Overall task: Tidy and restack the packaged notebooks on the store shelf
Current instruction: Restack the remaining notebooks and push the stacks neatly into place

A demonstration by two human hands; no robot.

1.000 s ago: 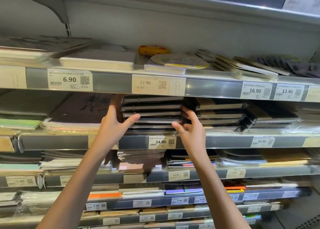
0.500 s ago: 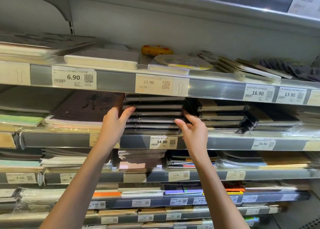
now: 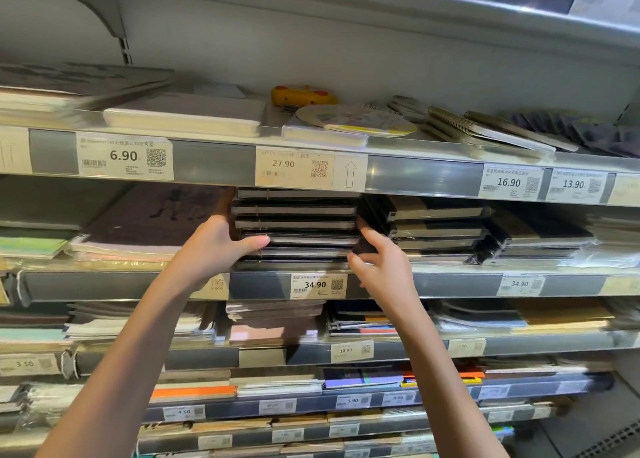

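Both hands closer in now than a moment ago! The left hand (image 3: pixel 221 241) curls round the left edge of the stack of black notebooks (image 3: pixel 298 225) at centre frame, thumb across the front. The right hand (image 3: pixel 382 262) has slid in, fingers curled on the stack's right corner, above the 34.90 tag (image 3: pixel 318 285).

One head view, close, faces the shelves (image 3: pixel 311 284) straight on, tilted slightly up; nothing is shared.
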